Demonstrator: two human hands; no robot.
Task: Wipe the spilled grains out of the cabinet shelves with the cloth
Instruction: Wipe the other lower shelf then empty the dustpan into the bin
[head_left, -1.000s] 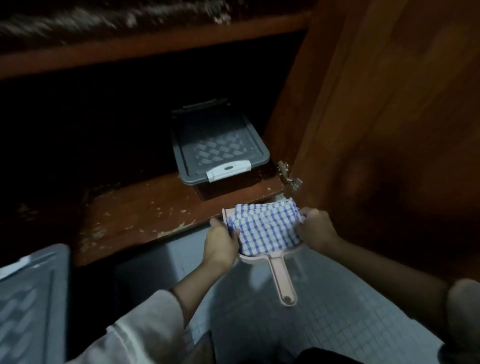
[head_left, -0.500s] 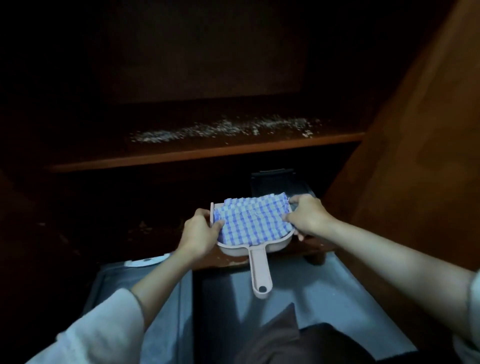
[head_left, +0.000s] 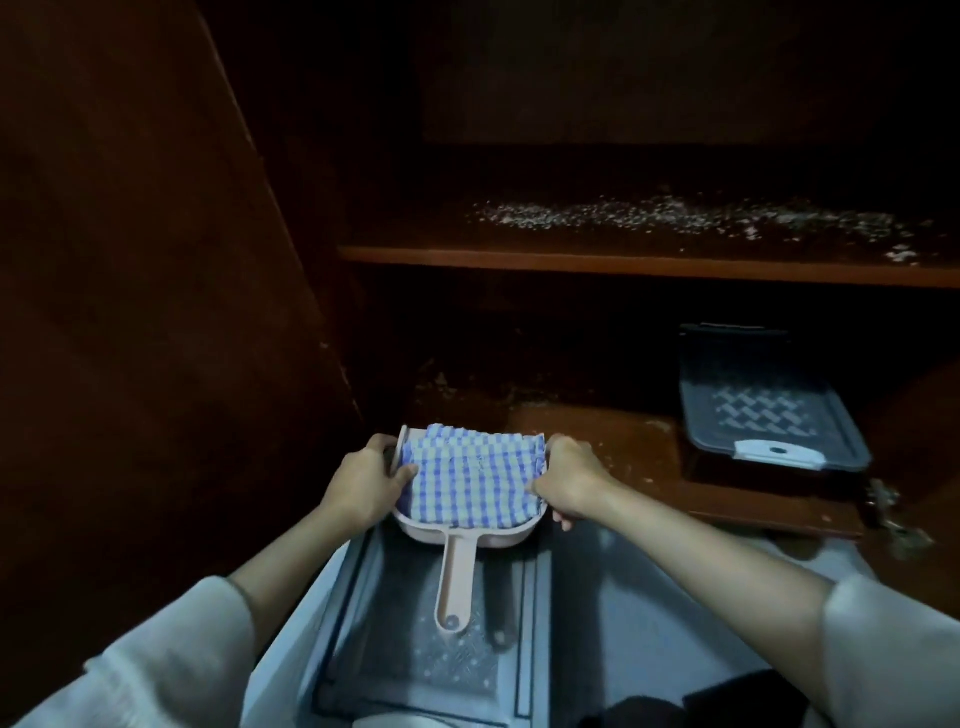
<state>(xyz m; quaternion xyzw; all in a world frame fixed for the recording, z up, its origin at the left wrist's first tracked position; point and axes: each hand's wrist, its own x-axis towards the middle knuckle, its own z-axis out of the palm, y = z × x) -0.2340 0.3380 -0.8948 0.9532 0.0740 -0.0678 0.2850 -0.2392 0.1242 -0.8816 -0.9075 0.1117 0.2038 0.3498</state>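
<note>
The left hand (head_left: 363, 480) and right hand (head_left: 569, 480) each clamp a side of the pan (head_left: 457, 566), with the cloth (head_left: 472, 480) loose between them. The grains (head_left: 675, 215) lie on the shelf (head_left: 623, 262) above, beyond both hands. A tilted pan may drop the cloth, and hasty wiping may scatter grains.

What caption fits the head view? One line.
Left hand and right hand grip dustpan carrying cloth, below spilled grains on shelf.

Checked cloth (head_left: 472, 480) is lying bunched in a pink dustpan (head_left: 457, 566).
The blue-and-white fabric is filling the pan from side to side. Pale spilled grains (head_left: 675, 215) are lying scattered in a long band across the upper shelf (head_left: 571, 260), thinning toward its right end, while a few specks are showing on the scuffed lower shelf (head_left: 623, 447) just beyond the cloth.
</note>
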